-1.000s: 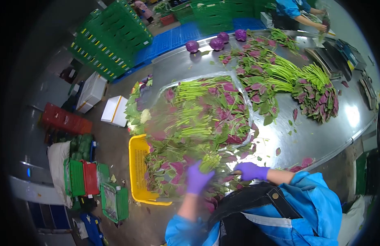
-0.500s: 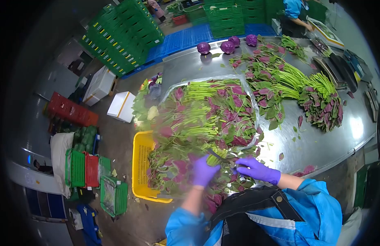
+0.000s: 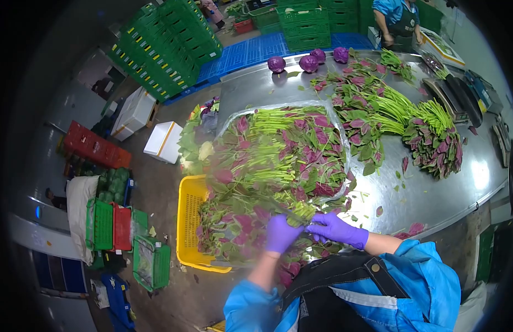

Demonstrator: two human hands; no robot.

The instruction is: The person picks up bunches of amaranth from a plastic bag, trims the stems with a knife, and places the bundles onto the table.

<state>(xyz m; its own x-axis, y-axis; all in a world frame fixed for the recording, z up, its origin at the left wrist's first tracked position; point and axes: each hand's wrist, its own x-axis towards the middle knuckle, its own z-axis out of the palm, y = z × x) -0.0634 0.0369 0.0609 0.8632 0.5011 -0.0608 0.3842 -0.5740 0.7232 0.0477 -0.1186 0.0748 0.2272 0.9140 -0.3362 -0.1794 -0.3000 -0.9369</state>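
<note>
My left hand (image 3: 282, 233), in a purple glove, is closed round the stems of a bunch of red and green leafy greens (image 3: 302, 212). Close at its right, my gloved right hand (image 3: 338, 229) has its fingers bent at the cut stem ends; a dark, thin tool seems to lie between the hands, but what the fingers grip is too small to make out. Leaves spread left of my hands over the yellow basket (image 3: 189, 221). Just beyond lies a plastic-lined pile of greens (image 3: 317, 138), with stems in rows.
Bundled greens (image 3: 433, 138) lie on the metal table (image 3: 417, 196) at the right. Purple cabbages (image 3: 309, 63) line its far edge, near scales (image 3: 444, 97). A co-worker (image 3: 397, 22) stands at the far right. Green crates (image 3: 168, 50) are stacked at the far left.
My right hand has moved slightly left, closer to my left hand, which has shifted a little right and down. The co-worker has straightened up and moved left.
</note>
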